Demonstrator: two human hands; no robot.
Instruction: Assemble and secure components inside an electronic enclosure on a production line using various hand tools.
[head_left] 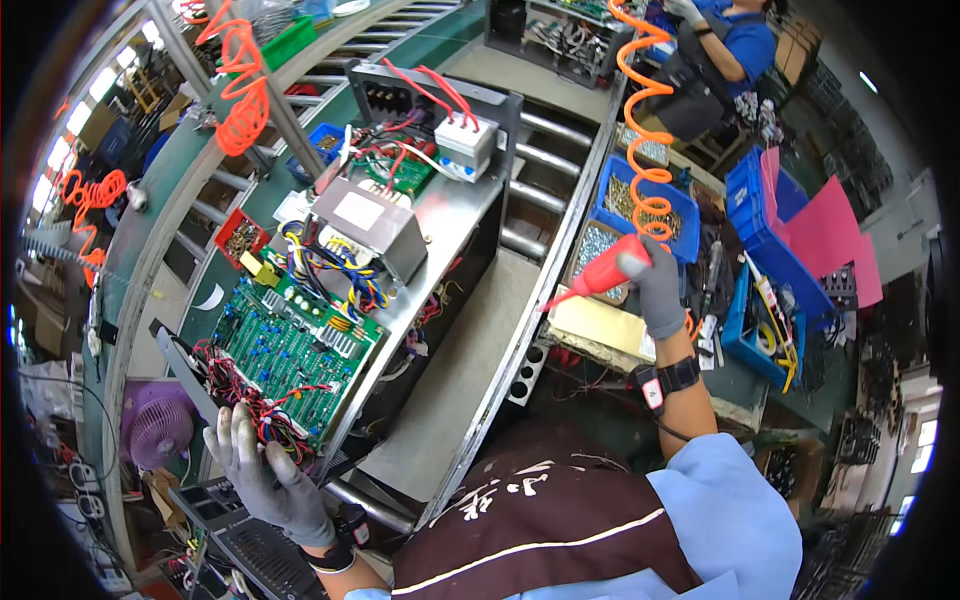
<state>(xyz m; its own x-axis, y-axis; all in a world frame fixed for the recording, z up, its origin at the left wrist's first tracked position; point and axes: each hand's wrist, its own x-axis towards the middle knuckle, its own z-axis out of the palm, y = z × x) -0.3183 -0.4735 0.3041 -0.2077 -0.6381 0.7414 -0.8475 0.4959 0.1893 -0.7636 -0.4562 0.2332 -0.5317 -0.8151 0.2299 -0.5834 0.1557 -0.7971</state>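
Note:
My left hand (265, 480), in a grey glove, is open with fingers spread. It is next to a bundle of red and black wires (262, 405) at the near end of a green circuit board (285, 345). The board belongs to an opened metal chassis (455, 215), which also carries a boxy transformer (370, 225) and a white block with red leads (466, 148). My right hand (657, 290), gloved too, is closed around a red air tool (603, 268) with a tapered tip pointing left. An orange coiled hose (648, 135) comes down to that hand.
Blue trays (685, 222) of small screws lie right of the roller conveyor (535, 160). A blue bin (765, 330) holds tape and tools; pink sheets (815, 235) stick out of another. A purple fan (160, 432) stands at left. A co-worker (735, 50) is at the far right.

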